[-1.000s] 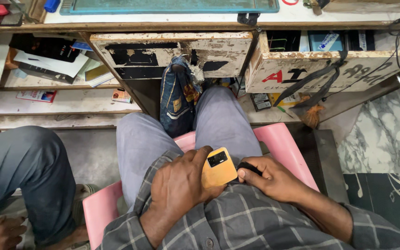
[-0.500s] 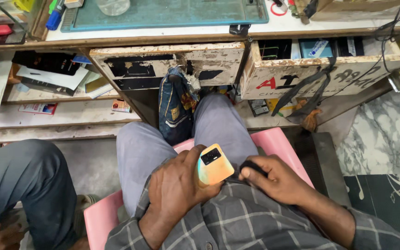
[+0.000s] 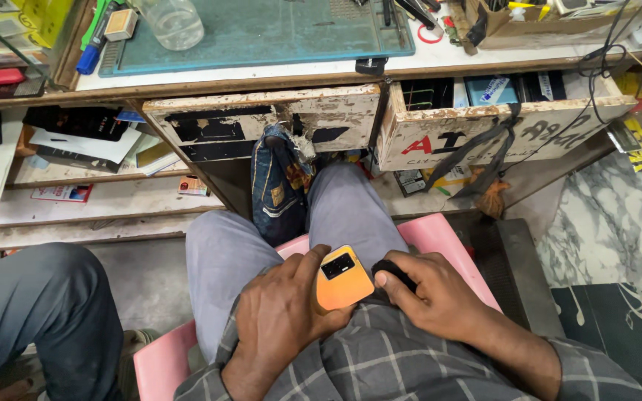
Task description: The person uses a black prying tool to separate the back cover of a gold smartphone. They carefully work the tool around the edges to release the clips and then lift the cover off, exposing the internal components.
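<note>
Bench (image 3: 261, 74) up top: green mat (image 3: 261, 30), clear bottle (image 3: 174, 22) on its left end, blue marker (image 3: 91, 52) just beside the mat. Two worn drawers (image 3: 336, 119) below, right one open. Denim bag (image 3: 280, 186) hangs between the knees. Pink stool (image 3: 440, 238). Marble floor (image 3: 618, 215) at right.

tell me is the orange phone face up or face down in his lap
Face down: the orange phone, held in the left hand, shows its back, with the dark camera block on top.
</note>
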